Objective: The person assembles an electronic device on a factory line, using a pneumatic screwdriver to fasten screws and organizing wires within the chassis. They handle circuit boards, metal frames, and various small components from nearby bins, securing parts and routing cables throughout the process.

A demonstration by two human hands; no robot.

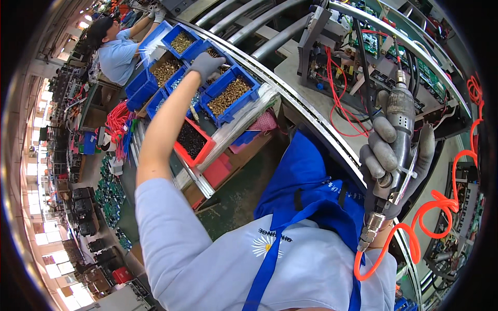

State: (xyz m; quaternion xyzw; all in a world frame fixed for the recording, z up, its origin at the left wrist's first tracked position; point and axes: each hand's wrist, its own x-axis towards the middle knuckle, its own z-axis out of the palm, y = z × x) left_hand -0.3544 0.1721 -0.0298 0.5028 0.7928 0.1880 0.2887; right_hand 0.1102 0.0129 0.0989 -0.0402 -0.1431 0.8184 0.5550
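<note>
Right hand (397,155), grey-gloved, at 3 o'clock: fingers wrapped tight around grey pneumatic screwdriver (398,140), orange coiled air hose (430,207) trailing. Left hand (206,65) at 11 o'clock reaches into blue plastic bin of brass screws (231,96); finger closure unclear. Screw seemingly not yet collected; fastening remains.

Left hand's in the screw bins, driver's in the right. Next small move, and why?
Probably pinch a few screws and lift clear. The gloved left hand is down in a blue bin of brass screws, while the right hand holds the pneumatic screwdriver upright, off the wired chassis.
</note>
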